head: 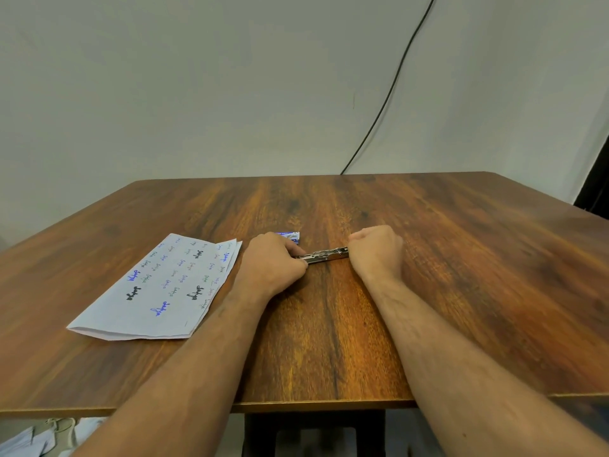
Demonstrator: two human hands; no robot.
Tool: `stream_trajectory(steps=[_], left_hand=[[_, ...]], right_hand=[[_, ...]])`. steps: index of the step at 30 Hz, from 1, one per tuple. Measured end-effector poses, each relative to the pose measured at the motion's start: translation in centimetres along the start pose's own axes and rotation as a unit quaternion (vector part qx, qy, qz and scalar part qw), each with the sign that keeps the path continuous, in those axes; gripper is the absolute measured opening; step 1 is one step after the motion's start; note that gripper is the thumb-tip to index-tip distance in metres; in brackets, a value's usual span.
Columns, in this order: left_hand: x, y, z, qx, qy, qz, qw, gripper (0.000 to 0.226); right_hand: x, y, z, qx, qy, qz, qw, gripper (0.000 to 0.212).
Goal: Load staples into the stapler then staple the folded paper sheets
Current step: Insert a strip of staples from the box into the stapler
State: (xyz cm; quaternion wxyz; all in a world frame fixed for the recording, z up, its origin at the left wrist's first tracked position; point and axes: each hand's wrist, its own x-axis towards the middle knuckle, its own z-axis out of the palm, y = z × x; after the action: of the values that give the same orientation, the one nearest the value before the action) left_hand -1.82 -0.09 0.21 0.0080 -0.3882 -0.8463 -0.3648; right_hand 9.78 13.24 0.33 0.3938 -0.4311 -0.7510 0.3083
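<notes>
- Presently, stapler: metal, lying flat near the middle of the table, its long axis running left to right, held at both ends.
- Left hand: fingers curled round the stapler's left end, thumb side toward the metal.
- Right hand: knuckles up, fingers curled over the right end; whether they pinch the top arm or the base cannot be told.
- Staple box: small, blue and white, just beyond the left hand, partly hidden by it.
- Papers: folded, handwritten sheets, left of the hands, apart from the stapler, not yet stapled.
- Cable: dark, down the wall behind the far edge.
- Step, by judgement: opening the stapler to bare its channel for loading.
- Method advised: steady the base with one hand, draw the top with the other evenly along the hinge, no twisting; keep the channel facing up and the box within reach.
</notes>
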Motion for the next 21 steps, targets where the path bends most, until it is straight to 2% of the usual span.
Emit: stream_trajectory(steps=[2, 6, 8, 14, 21], left_hand=[[-0.1, -0.1, -0.1, -0.009, 0.006, -0.007, 1.0, 0.013], [-0.3, -0.2, 0.0, -0.031, 0.033, 0.024, 0.999, 0.012], [-0.3, -0.3, -0.1, -0.059, 0.034, 0.044, 0.997, 0.014], [-0.3, -0.6, -0.5, -0.118, -0.014, 0.046, 0.992, 0.022], [-0.2, -0.6, -0.3, -0.142, -0.027, 0.038, 0.989, 0.024]], right_hand=[[-0.2, -0.3, -0.1, -0.007, -0.025, -0.019, 0.999, 0.027], [-1.0, -0.7, -0.2, 0.004, -0.107, -0.144, 0.984, 0.016], [-1.1, -0.6, -0.3, 0.013, -0.141, -0.177, 0.974, 0.014], [-0.7, -0.2, -0.2, -0.007, -0.174, -0.177, 0.969, 0.025], [-0.9, -0.4, -0.1, -0.004, -0.159, -0.172, 0.972, 0.028]])
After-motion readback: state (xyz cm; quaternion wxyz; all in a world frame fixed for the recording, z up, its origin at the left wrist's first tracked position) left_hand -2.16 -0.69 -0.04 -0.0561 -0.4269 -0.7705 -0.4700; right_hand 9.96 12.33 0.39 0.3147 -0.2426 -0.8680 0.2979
